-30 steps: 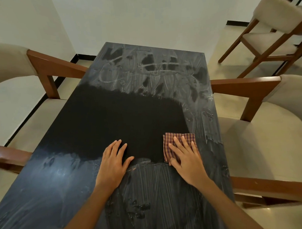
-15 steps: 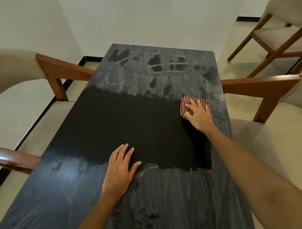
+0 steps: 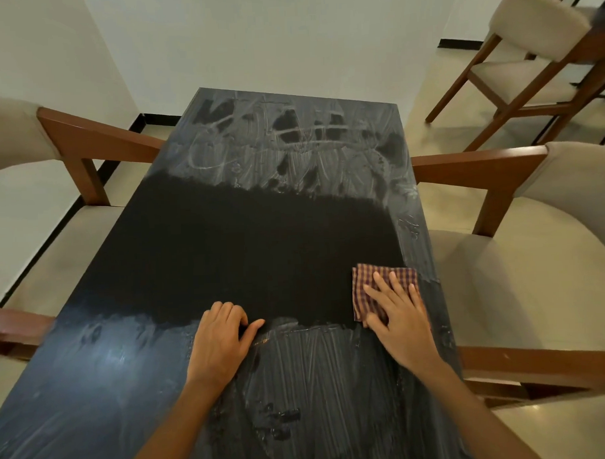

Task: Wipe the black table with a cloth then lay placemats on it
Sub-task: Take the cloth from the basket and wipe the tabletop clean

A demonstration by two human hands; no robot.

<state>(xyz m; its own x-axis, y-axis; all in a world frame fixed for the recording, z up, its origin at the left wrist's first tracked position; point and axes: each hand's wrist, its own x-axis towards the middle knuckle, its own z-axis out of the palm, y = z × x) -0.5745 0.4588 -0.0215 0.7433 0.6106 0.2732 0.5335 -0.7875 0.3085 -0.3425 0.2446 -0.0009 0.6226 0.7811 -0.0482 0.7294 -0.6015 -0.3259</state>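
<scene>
The long black table (image 3: 247,252) runs away from me, with a clean dark band across its middle and dusty grey smears at the far and near ends. A folded red checked cloth (image 3: 365,289) lies near the table's right edge. My right hand (image 3: 398,311) presses flat on the cloth with straight, spread fingers. My left hand (image 3: 219,338) rests on the tabletop near the middle, its fingers bent under at the tips and the thumb out, holding nothing. No placemats are in view.
Cushioned chairs with wooden arms flank the table: one at the left (image 3: 85,140), one at the right (image 3: 498,167), and a wooden arm at the near right (image 3: 539,362). Another chair (image 3: 535,49) stands apart at the back right. A white wall is beyond the table's far end.
My right hand has pulled the cloth back toward me along the right side, from the far edge of the clean band to its near edge. My left hand's fingers have bent under.
</scene>
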